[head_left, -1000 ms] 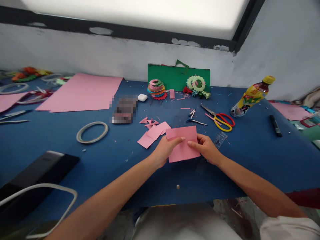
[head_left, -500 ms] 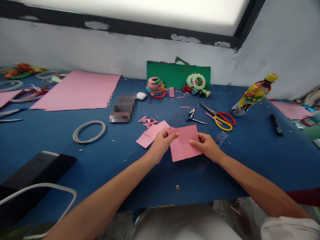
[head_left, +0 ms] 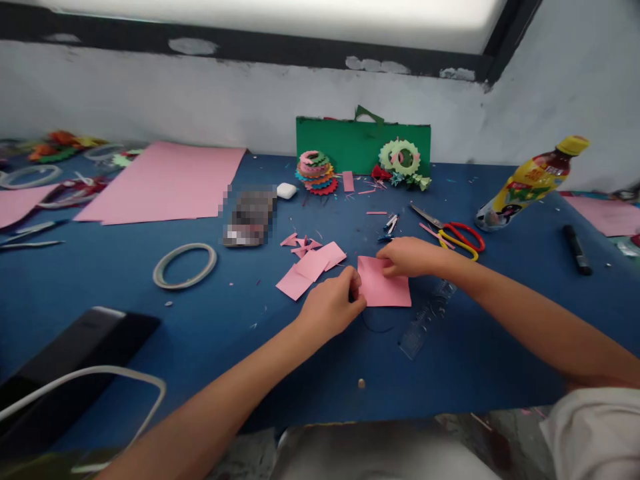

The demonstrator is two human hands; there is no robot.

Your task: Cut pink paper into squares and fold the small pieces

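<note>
My hands are both at a pink paper square (head_left: pixel 387 292), which lies on the blue desk (head_left: pixel 310 373) in front of me, a little right of the middle. My left hand (head_left: pixel 333 300) is at its left edge with the fingers curled in and the thumb near them; I cannot tell whether they pinch the paper. My right hand (head_left: pixel 407 255) reaches over the upper right part, fingers bent down onto the paper; whether they grip or only press, I cannot tell.

Just beyond my left hand, smaller pink paper pieces (head_left: pixel 313 265) overlap one another, with pink scraps (head_left: pixel 301 247) behind them. A clear plastic stencil (head_left: pixel 416 335) lies near the square's lower right corner, running up toward my right forearm. Past my right hand are scissors (head_left: pixel 445 227) with one red and one yellow handle, then a yellow-capped bottle (head_left: pixel 533 180) and a black marker (head_left: pixel 577 250). Well off to my left sits a roll of tape (head_left: pixel 180 285). A green board (head_left: pixel 350 143) stands against the wall (head_left: pixel 250 100).
</note>
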